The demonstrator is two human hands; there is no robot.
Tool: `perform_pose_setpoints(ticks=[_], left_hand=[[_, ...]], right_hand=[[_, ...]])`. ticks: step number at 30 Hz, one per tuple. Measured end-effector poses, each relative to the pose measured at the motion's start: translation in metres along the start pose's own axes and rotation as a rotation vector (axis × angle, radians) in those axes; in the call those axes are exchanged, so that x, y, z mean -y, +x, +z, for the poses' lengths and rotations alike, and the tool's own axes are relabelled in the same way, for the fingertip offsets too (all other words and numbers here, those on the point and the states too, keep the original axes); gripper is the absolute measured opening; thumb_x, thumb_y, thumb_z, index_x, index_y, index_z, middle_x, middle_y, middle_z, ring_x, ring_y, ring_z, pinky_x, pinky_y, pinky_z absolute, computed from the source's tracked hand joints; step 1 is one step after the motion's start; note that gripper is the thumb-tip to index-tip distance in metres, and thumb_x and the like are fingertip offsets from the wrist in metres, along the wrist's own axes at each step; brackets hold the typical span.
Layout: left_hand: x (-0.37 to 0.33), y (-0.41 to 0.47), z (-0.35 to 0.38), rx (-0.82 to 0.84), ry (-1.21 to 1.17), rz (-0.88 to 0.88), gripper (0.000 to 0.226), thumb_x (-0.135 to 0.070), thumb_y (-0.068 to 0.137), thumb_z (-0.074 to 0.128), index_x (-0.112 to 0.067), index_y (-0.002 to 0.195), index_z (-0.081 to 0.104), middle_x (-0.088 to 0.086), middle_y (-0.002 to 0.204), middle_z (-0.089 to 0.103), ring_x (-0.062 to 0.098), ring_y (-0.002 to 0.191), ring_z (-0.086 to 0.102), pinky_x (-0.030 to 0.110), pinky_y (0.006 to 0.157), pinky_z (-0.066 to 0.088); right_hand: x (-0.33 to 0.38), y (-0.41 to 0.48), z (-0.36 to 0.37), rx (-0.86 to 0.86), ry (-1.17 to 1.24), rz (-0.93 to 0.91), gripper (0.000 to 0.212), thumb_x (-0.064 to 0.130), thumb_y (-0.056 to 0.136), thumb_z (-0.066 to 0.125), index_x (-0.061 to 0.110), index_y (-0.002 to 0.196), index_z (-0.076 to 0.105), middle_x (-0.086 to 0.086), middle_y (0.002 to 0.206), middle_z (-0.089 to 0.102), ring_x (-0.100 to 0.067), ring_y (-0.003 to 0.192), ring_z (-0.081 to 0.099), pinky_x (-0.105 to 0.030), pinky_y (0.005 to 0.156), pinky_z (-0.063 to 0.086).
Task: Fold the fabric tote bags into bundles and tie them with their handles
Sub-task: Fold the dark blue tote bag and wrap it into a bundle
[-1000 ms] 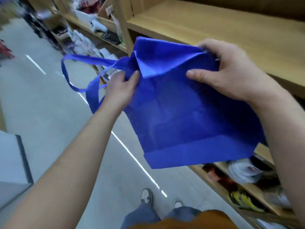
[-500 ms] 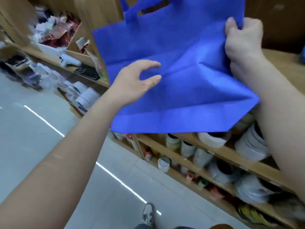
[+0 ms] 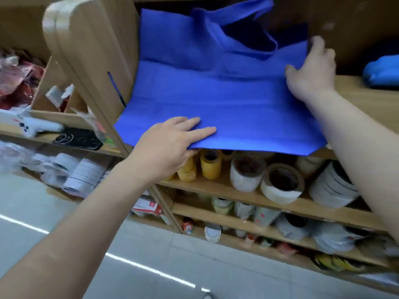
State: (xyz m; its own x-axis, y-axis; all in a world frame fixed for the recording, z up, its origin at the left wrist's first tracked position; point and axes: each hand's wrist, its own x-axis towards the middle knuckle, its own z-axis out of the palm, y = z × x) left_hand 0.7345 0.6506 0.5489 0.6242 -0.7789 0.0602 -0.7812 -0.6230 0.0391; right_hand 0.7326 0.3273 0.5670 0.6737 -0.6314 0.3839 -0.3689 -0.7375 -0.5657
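A blue fabric tote bag lies spread flat on a wooden shelf, its bottom edge hanging slightly over the front. Its handles point toward the back of the shelf. My left hand rests on the bag's near left corner, fingers straight on top and thumb under the edge. My right hand holds the bag's right side near the top, fingers on the cloth. A blue bundle sits at the far right of the shelf.
A wooden divider panel stands left of the bag. Below, shelves hold several tape rolls, yellow rolls and packets. A phone case and clutter sit on the left shelves. Grey floor lies below.
The bag went from being held up in the air to lying spread on the shelf. My left hand came down onto its near corner; my right hand moved along its right side.
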Motion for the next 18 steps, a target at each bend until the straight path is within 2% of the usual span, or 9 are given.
perform_pose_setpoints(ticks=[1, 3, 6, 8, 9, 11, 14, 16, 18], left_hand=[[-0.002, 0.002, 0.0, -0.013, 0.028, 0.004, 0.062, -0.046, 0.085, 0.031, -0.046, 0.147, 0.033, -0.001, 0.154, 0.038, 0.028, 0.136, 0.039, 0.044, 0.103, 0.041], [-0.006, 0.009, 0.002, -0.035, 0.082, 0.016, 0.056, -0.046, 0.092, 0.025, -0.047, 0.148, 0.029, -0.003, 0.155, 0.037, 0.026, 0.135, 0.039, 0.043, 0.097, 0.044], [-0.011, 0.019, 0.003, -0.042, 0.106, 0.007, 0.051, -0.048, 0.097, 0.028, -0.05, 0.148, 0.026, -0.007, 0.155, 0.036, 0.024, 0.133, 0.038, 0.044, 0.096, 0.045], [-0.015, 0.024, 0.002, -0.036, 0.101, -0.015, 0.054, -0.047, 0.093, 0.032, -0.051, 0.147, 0.027, -0.011, 0.154, 0.036, 0.021, 0.132, 0.038, 0.044, 0.096, 0.045], [-0.015, 0.026, 0.0, -0.039, 0.078, -0.025, 0.054, -0.044, 0.092, 0.035, -0.052, 0.145, 0.029, -0.014, 0.153, 0.037, 0.019, 0.132, 0.037, 0.042, 0.097, 0.044], [-0.008, 0.029, -0.007, -0.026, -0.032, -0.061, 0.053, -0.031, 0.094, 0.049, -0.052, 0.141, 0.038, -0.021, 0.15, 0.039, 0.014, 0.135, 0.037, 0.037, 0.1, 0.043], [0.017, 0.022, -0.021, 0.002, -0.223, -0.199, 0.049, -0.011, 0.092, 0.059, -0.045, 0.127, 0.06, -0.028, 0.136, 0.052, 0.008, 0.133, 0.044, 0.033, 0.106, 0.04], [0.038, 0.014, -0.03, 0.0, -0.359, -0.332, 0.032, -0.014, 0.093, 0.063, -0.038, 0.114, 0.071, -0.027, 0.118, 0.063, 0.007, 0.122, 0.054, 0.03, 0.102, 0.042], [0.054, 0.009, -0.038, -0.034, -0.531, -0.438, 0.017, -0.021, 0.089, 0.07, -0.035, 0.095, 0.077, -0.019, 0.095, 0.072, 0.009, 0.101, 0.063, 0.031, 0.089, 0.048]], right_hand=[[-0.001, -0.009, -0.007, 0.02, -0.029, -0.035, 0.069, 0.034, 0.093, 0.059, 0.011, 0.15, 0.028, -0.021, 0.146, 0.038, -0.039, 0.133, 0.039, -0.038, 0.111, 0.03], [0.001, -0.033, -0.025, 0.143, 0.078, -0.186, 0.065, 0.043, 0.095, 0.059, 0.019, 0.15, 0.035, -0.012, 0.147, 0.043, -0.027, 0.135, 0.04, -0.032, 0.112, 0.029], [0.004, -0.073, -0.058, 0.676, 0.323, -0.27, 0.049, 0.07, 0.084, 0.052, 0.045, 0.125, 0.058, 0.021, 0.132, 0.059, 0.007, 0.124, 0.048, -0.015, 0.107, 0.033], [-0.002, -0.086, -0.069, 0.947, 0.197, -0.343, 0.066, 0.086, 0.062, 0.06, 0.057, 0.121, 0.056, 0.041, 0.131, 0.049, 0.023, 0.124, 0.038, -0.004, 0.101, 0.029], [-0.005, -0.089, -0.07, 1.005, 0.118, -0.368, 0.07, 0.081, 0.059, 0.068, 0.059, 0.124, 0.054, 0.047, 0.134, 0.04, 0.027, 0.125, 0.03, -0.001, 0.1, 0.025], [-0.015, -0.092, -0.067, 0.947, 0.058, -0.407, 0.065, 0.056, 0.066, 0.077, 0.053, 0.128, 0.055, 0.044, 0.141, 0.036, 0.028, 0.13, 0.021, 0.003, 0.101, 0.017], [-0.026, -0.09, -0.065, 0.815, 0.179, -0.334, 0.038, 0.019, 0.085, 0.072, 0.039, 0.118, 0.068, 0.031, 0.131, 0.054, 0.027, 0.122, 0.035, 0.008, 0.095, 0.022], [-0.034, -0.085, -0.068, 0.742, 0.229, -0.217, 0.019, 0.017, 0.09, 0.067, 0.026, 0.104, 0.076, 0.024, 0.098, 0.07, 0.027, 0.09, 0.054, 0.008, 0.075, 0.034], [-0.036, -0.079, -0.069, 0.633, 0.251, -0.117, 0.014, 0.026, 0.091, 0.066, 0.015, 0.089, 0.075, 0.007, 0.069, 0.068, 0.011, 0.059, 0.057, -0.001, 0.053, 0.037]])
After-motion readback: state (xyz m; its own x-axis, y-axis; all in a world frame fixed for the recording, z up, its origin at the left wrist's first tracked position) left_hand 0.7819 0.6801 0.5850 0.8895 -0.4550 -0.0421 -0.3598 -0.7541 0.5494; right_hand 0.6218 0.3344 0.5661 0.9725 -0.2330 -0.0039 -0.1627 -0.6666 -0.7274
